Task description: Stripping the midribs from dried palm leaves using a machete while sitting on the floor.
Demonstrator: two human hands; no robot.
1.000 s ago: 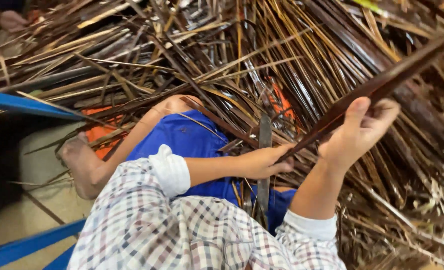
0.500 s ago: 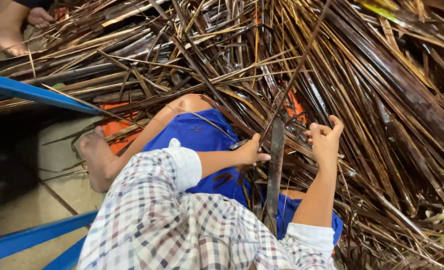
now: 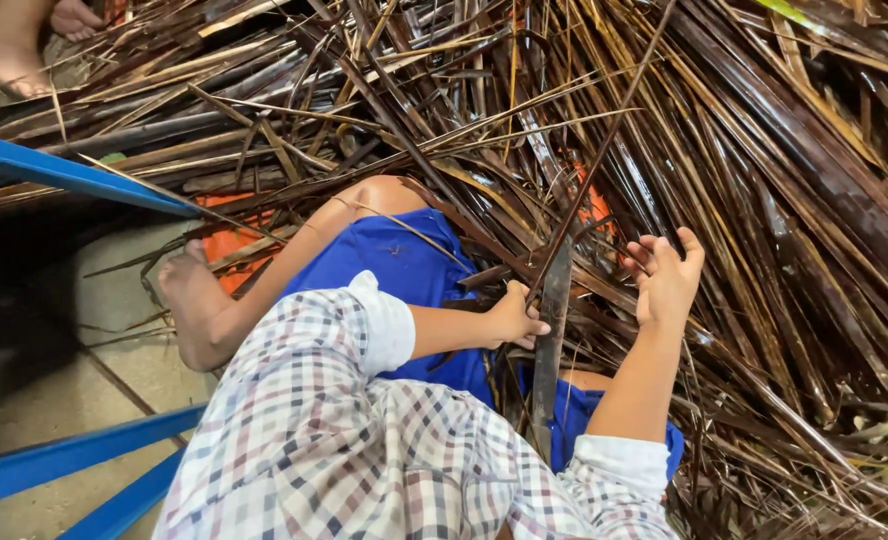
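Left hand (image 3: 516, 318) grips a thin brown strip (image 3: 596, 165) (against the blade (image 3: 551, 330)); right hand (image 3: 667, 278) open, empty.

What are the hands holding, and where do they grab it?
The left hand pinches a thin brown leaf strip at its lower end, beside an upright blade. The right hand is open, holding nothing.

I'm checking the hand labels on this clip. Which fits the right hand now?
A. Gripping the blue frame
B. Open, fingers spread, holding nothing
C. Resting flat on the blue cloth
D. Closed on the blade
B: the right hand is open with fingers spread above the dark brown strips, nothing in it.
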